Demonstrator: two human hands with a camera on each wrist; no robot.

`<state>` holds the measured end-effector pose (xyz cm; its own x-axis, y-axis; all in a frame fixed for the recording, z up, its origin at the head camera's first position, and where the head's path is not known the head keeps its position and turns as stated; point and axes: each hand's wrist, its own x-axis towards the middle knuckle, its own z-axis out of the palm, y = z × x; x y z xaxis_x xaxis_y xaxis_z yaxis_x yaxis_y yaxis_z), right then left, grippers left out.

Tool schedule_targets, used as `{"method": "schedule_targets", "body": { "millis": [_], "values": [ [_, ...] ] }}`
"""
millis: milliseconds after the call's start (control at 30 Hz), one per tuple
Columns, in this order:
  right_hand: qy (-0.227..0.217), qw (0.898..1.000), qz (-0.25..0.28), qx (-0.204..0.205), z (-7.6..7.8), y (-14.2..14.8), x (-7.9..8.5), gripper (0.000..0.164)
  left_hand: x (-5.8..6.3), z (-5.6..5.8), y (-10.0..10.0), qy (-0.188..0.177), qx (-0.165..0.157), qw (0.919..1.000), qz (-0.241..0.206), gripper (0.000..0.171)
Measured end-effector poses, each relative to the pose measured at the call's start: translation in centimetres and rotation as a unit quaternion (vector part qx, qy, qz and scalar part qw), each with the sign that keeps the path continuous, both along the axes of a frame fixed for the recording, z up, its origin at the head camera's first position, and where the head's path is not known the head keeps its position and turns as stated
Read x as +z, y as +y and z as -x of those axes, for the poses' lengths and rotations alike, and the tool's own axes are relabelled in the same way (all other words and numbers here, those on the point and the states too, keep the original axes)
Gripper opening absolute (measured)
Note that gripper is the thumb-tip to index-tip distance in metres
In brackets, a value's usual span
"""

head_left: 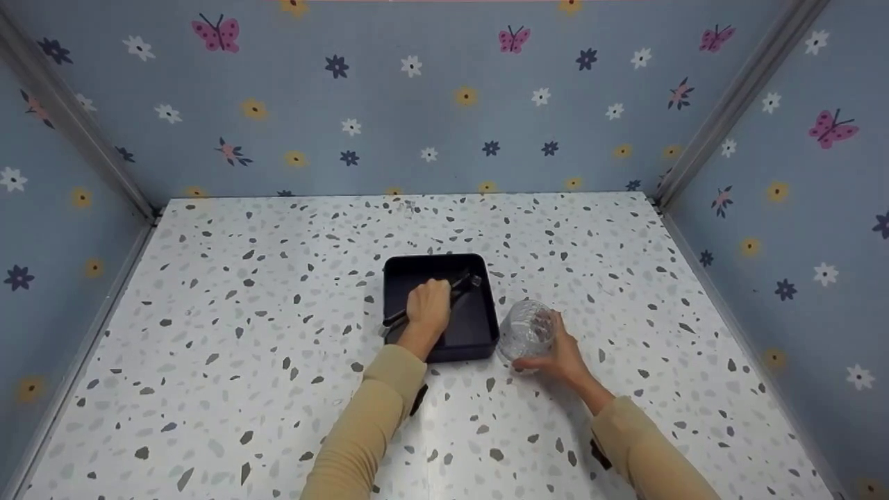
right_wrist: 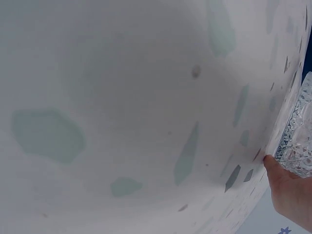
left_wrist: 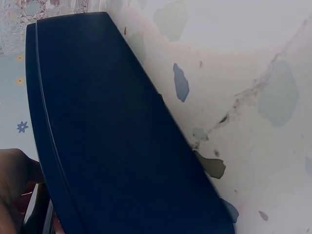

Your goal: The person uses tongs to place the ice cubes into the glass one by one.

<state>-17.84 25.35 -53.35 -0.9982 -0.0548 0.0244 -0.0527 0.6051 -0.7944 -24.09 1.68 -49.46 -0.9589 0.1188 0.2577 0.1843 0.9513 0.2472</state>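
A square black tray (head_left: 472, 326) with raised walls lies in the middle of the table. Over it, my left hand (head_left: 429, 305) grips a slim black rod-like object (head_left: 396, 319); its right end looks shiny, and its exact kind is unclear. In the left wrist view the tray's outer wall (left_wrist: 112, 122) hides most of that grip. Just right of the tray stands a clear, patterned glass (head_left: 524, 326). My right hand (head_left: 559, 354) holds it, thumb on the near side and fingers on the right. The right wrist view shows the hand (right_wrist: 292, 195) and the glass (right_wrist: 300, 139) at its edge.
The white speckled table (head_left: 243, 292) extends around the tray on all sides. Blue panels with flowers and butterflies close it in at the back (head_left: 389, 90), the left (head_left: 55, 229) and the right (head_left: 785, 229).
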Motion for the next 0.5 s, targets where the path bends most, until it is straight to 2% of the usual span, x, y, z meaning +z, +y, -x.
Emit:
{"method": "schedule_targets", "body": {
  "millis": [267, 500],
  "values": [
    [-0.006, 1.000, 0.002, 0.002, 0.02, 0.04, -0.11, 0.098, 0.00, -0.18, -0.20, -0.006, -0.007, 0.9999, 0.005, 0.006],
    [-0.006, 1.000, -0.007, 0.000, -0.06, -0.07, 0.13, 0.097, 0.26, -0.42, -0.53, -0.011, -0.015, 0.9998, -0.001, 0.014]
  ]
}}
